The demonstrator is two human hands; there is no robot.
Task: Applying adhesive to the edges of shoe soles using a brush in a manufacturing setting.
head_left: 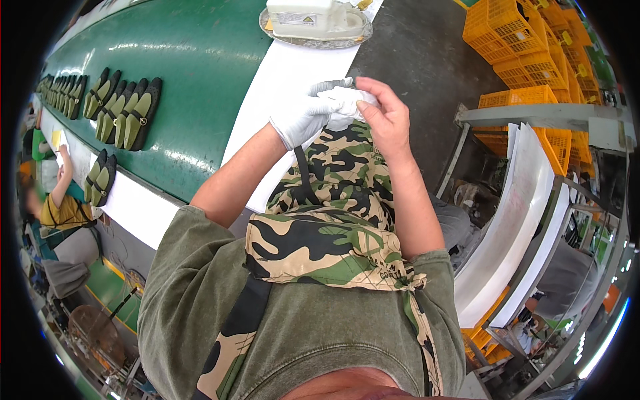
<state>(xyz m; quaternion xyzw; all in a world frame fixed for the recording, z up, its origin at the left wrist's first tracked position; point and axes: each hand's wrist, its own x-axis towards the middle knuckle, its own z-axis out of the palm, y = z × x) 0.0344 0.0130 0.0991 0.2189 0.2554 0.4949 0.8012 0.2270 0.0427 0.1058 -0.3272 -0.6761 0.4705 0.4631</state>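
My left hand (298, 122) wears a white glove with greyish fingertips and is closed on a crumpled white cloth (347, 103), which looks like a second glove. My right hand (389, 120) is bare and pinches the same cloth between thumb and fingers from the other side. Both hands are raised in front of my camouflage apron (333, 243), close to the white strip (267, 110) along the green belt's edge. Folds of the cloth hide some of the fingertips.
Pairs of black-and-green shoes (139, 115) stand on the green conveyor belt (193, 53) at left. A white container (300, 19) sits on a round tray ahead. Orange crates (510, 33) and a metal rack (533, 117) stand at right. A co-worker's arm (63, 177) shows at far left.
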